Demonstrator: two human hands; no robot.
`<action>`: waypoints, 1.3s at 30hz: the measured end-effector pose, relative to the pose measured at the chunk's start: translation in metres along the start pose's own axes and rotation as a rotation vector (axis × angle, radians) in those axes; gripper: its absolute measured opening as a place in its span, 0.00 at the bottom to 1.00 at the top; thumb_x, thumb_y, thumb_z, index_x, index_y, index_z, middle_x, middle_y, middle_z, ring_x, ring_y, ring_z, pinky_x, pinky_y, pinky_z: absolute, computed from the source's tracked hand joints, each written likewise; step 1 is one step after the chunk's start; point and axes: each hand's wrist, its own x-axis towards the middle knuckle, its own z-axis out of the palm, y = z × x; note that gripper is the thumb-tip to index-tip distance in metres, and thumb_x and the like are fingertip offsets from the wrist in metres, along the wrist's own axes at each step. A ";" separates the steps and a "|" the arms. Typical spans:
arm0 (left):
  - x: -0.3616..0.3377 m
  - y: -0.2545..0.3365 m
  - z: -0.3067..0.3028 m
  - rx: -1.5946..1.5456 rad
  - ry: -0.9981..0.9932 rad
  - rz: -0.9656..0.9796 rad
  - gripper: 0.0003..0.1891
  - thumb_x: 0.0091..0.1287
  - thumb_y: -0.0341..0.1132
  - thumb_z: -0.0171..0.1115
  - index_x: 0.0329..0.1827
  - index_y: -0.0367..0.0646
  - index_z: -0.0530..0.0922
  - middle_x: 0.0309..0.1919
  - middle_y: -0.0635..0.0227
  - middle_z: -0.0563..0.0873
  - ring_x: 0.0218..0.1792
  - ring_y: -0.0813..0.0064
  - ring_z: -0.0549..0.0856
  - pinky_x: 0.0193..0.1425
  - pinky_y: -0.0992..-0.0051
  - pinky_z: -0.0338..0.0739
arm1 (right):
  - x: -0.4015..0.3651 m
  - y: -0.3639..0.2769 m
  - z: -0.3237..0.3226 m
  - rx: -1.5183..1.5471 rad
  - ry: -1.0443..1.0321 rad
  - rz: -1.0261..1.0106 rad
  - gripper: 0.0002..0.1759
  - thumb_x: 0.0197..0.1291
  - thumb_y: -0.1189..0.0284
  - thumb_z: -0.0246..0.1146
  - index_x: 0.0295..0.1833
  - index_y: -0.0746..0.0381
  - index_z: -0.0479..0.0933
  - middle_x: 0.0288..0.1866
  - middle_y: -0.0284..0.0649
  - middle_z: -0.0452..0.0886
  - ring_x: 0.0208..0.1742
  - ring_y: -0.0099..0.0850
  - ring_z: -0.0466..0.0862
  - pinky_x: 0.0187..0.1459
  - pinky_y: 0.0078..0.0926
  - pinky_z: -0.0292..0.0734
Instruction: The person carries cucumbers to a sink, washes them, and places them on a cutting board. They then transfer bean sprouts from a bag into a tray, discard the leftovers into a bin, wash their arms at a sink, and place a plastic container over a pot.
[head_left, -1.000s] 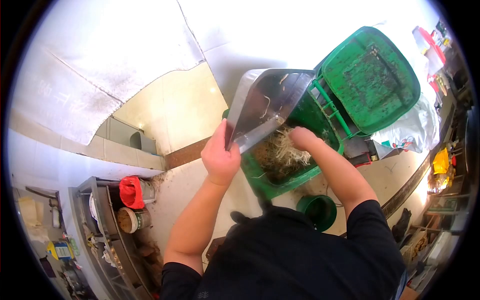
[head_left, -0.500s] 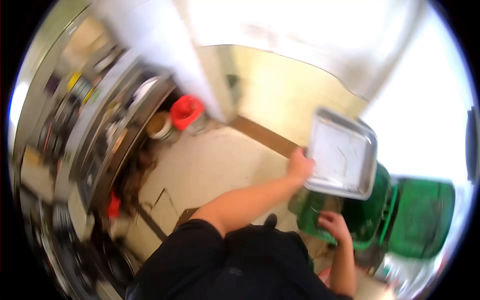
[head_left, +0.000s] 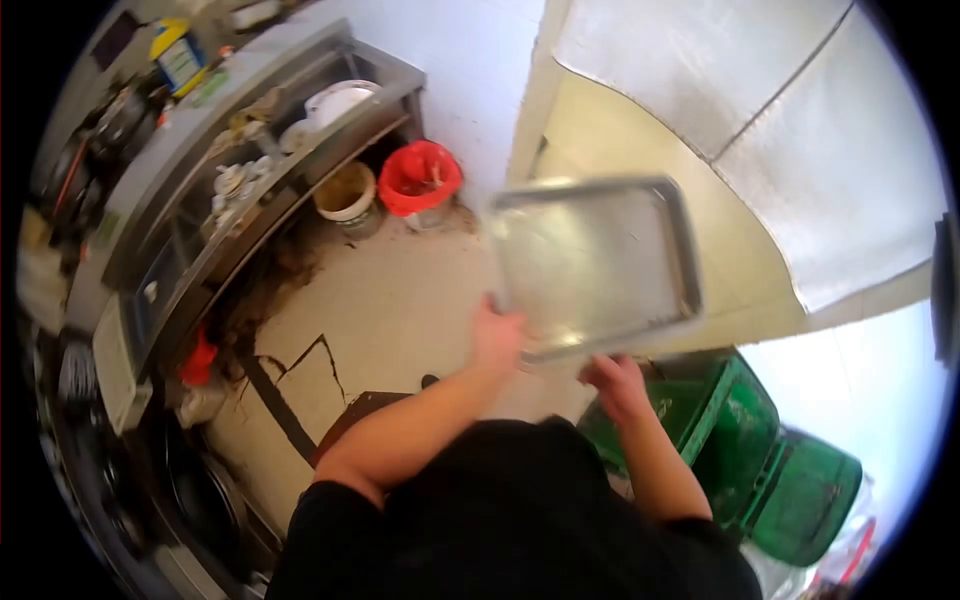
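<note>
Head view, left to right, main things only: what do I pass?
Yellow container → white bucket → red bag → metal tray → green bin lid. Both hands and the bin body are left out; they overlap the tray's span.

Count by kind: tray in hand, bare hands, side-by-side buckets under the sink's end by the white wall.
Silver rectangular metal tray: 1
Bare hands (left hand, right hand): 2
Round buckets (white plastic bucket, red-lined bucket): 2
Total: 5
</note>
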 end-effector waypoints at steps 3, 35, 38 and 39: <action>0.025 0.080 -0.074 -0.152 0.051 0.072 0.24 0.47 0.18 0.52 0.52 0.34 0.67 0.35 0.63 0.77 0.33 0.73 0.78 0.35 0.72 0.76 | 0.049 -0.015 0.105 -0.012 -0.185 0.024 0.14 0.57 0.70 0.64 0.44 0.69 0.75 0.32 0.41 0.80 0.32 0.29 0.79 0.35 0.25 0.73; 0.351 0.438 -0.355 -0.399 0.840 0.526 0.26 0.45 0.16 0.44 0.52 0.33 0.69 0.38 0.63 0.76 0.38 0.69 0.77 0.43 0.75 0.74 | 0.505 -0.076 0.648 -0.249 -1.019 0.429 0.13 0.57 0.73 0.64 0.48 0.62 0.76 0.38 0.34 0.80 0.36 0.23 0.79 0.37 0.22 0.74; 0.383 0.464 -0.373 -0.397 0.813 0.555 0.27 0.44 0.17 0.45 0.53 0.34 0.68 0.38 0.61 0.76 0.39 0.68 0.78 0.43 0.74 0.75 | 0.538 -0.084 0.683 -0.221 -1.017 0.480 0.15 0.56 0.75 0.65 0.50 0.61 0.75 0.42 0.35 0.80 0.39 0.24 0.79 0.39 0.23 0.75; 0.383 0.466 -0.374 -0.395 0.812 0.551 0.27 0.44 0.17 0.45 0.53 0.34 0.68 0.38 0.61 0.76 0.39 0.68 0.78 0.43 0.74 0.75 | 0.537 -0.090 0.687 -0.207 -1.022 0.463 0.17 0.55 0.76 0.66 0.51 0.62 0.74 0.44 0.35 0.79 0.42 0.25 0.79 0.41 0.24 0.75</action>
